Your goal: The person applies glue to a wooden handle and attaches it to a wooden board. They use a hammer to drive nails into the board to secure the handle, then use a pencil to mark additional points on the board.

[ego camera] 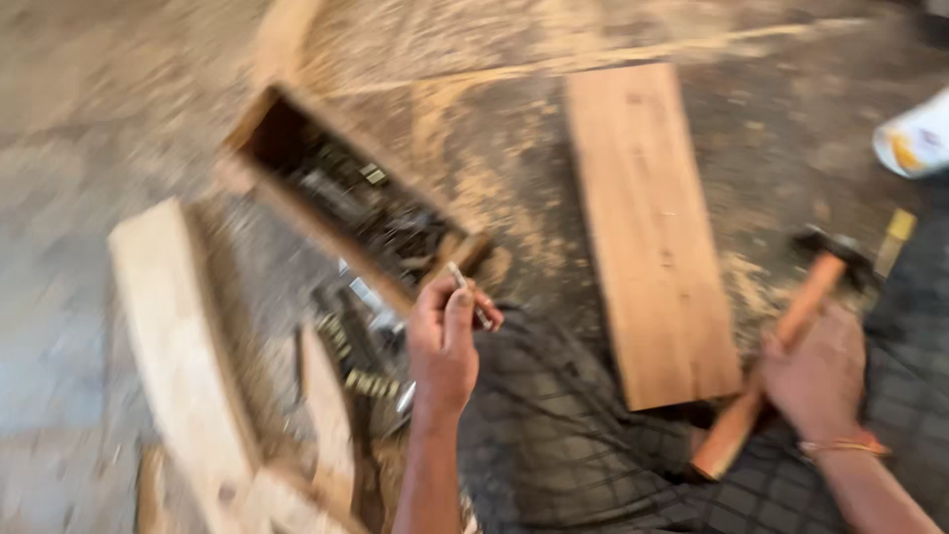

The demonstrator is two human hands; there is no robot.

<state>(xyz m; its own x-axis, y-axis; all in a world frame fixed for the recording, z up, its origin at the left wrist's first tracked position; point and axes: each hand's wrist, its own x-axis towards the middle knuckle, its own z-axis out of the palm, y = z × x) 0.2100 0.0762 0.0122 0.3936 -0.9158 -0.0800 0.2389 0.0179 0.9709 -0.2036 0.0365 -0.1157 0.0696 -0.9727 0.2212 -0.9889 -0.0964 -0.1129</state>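
My left hand (445,336) pinches a small metal nail (465,289) between thumb and fingers, just in front of an open wooden box (297,213) full of dark metal hardware. My right hand (816,376) grips the wooden handle of a hammer (791,326); its dark head points away from me, toward the upper right. A flat brown wooden board (647,227) lies on the dusty floor between my two hands. My legs, in dark checked cloth (563,435), are below it. The frame is motion-blurred.
Pale wooden planks (173,336) lie at the left, with more metal pieces (361,366) spilled beside the box. Sawdust covers the floor. A white and yellow object (914,138) sits at the right edge.
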